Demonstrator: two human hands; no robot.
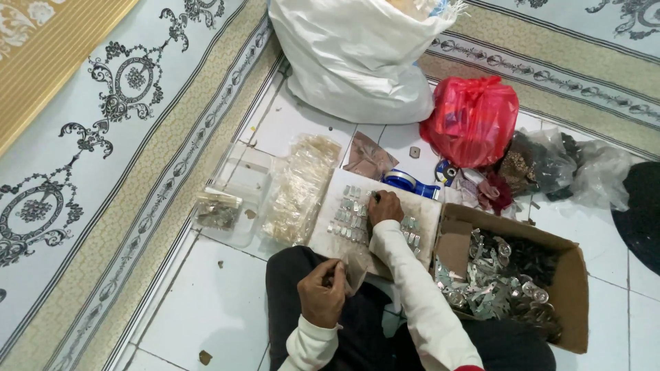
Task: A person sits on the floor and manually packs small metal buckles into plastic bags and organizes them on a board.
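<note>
My right hand point(385, 207) reaches forward over a white board point(326, 237) lying on the floor, fingertips pinched at the small shiny metal pieces point(349, 214) laid on it in rows. My left hand point(322, 292) stays near my lap, fingers closed on a small clear plastic bag point(354, 264) at the board's near edge. Both sleeves are white, and my legs are in dark trousers.
An open cardboard box point(577, 275) of metal pieces sits on the right. A stack of clear bags point(299, 185) and a clear tray point(237, 185) lie left of the board. Beyond are a blue tape dispenser point(409, 182), a red bag point(474, 120), a white sack point(357, 55) and patterned carpet point(103, 137).
</note>
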